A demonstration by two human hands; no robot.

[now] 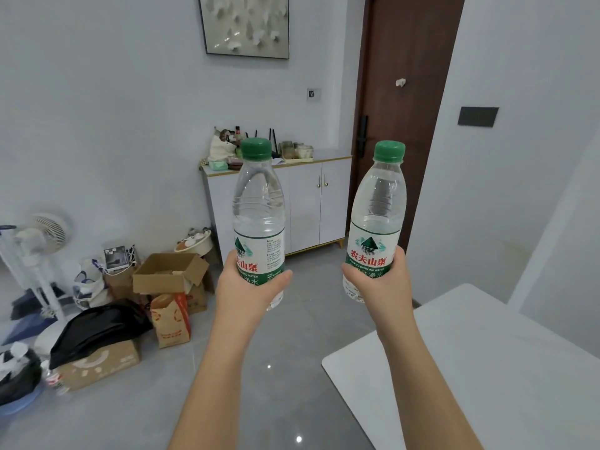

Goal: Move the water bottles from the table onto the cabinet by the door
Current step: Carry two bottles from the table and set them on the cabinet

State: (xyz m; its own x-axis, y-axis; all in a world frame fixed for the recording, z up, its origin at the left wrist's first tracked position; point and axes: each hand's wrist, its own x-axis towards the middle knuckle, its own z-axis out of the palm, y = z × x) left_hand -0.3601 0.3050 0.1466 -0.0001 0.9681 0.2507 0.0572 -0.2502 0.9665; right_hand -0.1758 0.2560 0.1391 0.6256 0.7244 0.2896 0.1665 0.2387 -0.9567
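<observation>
Left hand (pixel 248 284): wrapped round the lower body of the left bottle (pixel 258 222), fingers closed over the label, thumb across the front. The bottle is upright, green cap on, clear of any surface.

Right hand (pixel 378 280): the same closed grip low on the right bottle (pixel 378 219), which leans slightly toward the other. Cap on, held in the air. The two bottles sit apart at about the same height.

Both look full or nearly so, so we judge them weighty enough to want a firm hold.

Below the right forearm lies a corner of the white table (pixel 470 368), bare in the part we can see. We cannot tell whether more bottles remain on the part out of frame.

Ahead, past open grey floor, stands the white cabinet (pixel 311 203) against the wall, just beside the brown door (pixel 402 92). Its top is crowded on the left with a bag and small items, and a tray of jars (pixel 297 151) sits toward the middle. The right end nearest the door looks bare.

Left of our path: cardboard boxes (pixel 168 274), bags and a fan (pixel 42 241), off the direct line.

Step in hand, as we judge it: carrying, both bottles lifted and facing the cabinet. Next calls for walking across and setting each bottle upright on the bare right end, bases flat before the grip loosens, clear of the tray.
</observation>
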